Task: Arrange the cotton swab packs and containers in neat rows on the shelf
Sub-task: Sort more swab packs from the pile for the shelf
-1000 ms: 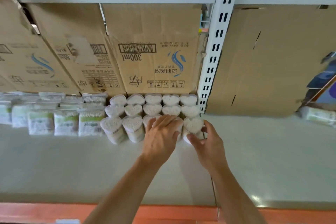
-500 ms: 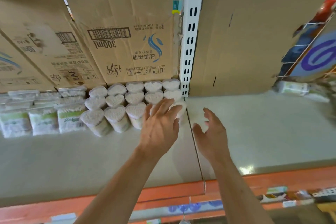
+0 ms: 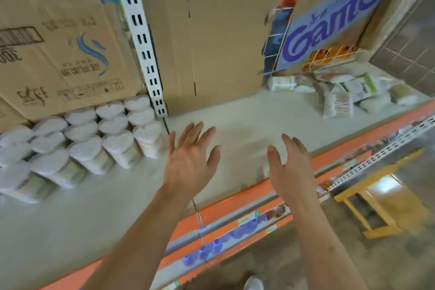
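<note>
Cotton swab containers point(image 3: 113, 139) (heart-shaped, white-topped) stand in tight rows at the left of the shelf point(image 3: 235, 110), backed against a cardboard box point(image 3: 58, 42) and just left of the white slotted upright point(image 3: 143, 42). Loose cotton swab packs point(image 3: 341, 96) lie in a jumbled heap at the far right. Between the two groups, the left hand point(image 3: 190, 162) and right hand point(image 3: 290, 167) hover above the shelf near its front edge, fingers straight and spread, holding nothing.
</note>
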